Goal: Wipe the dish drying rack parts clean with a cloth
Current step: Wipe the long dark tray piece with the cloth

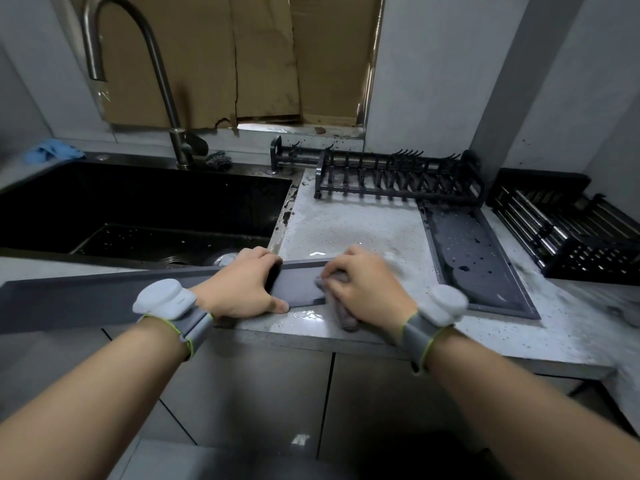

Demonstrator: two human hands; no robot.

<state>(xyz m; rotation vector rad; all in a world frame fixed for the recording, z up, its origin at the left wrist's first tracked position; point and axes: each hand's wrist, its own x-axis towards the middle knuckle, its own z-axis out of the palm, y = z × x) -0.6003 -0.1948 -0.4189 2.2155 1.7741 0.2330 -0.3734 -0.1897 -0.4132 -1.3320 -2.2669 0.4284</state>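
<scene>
A long dark grey drip tray [86,296] lies across the front of the sink and the wet counter edge. My left hand [242,282] grips its right part, fingers over the far rim and thumb on the near rim. My right hand [363,289] holds a grey cloth [341,308] bunched against the tray's right end. A second flat grey tray [478,261] lies on the counter to the right. The black plate rack [398,178] stands at the back, and a black basket part [568,230] sits at the far right.
The black sink [138,209] with a tall steel faucet [162,81] fills the left. A blue cloth [53,152] lies at the back left, a scrubber [218,160] by the faucet base. The speckled counter [363,230] is wet. Cardboard covers the window behind.
</scene>
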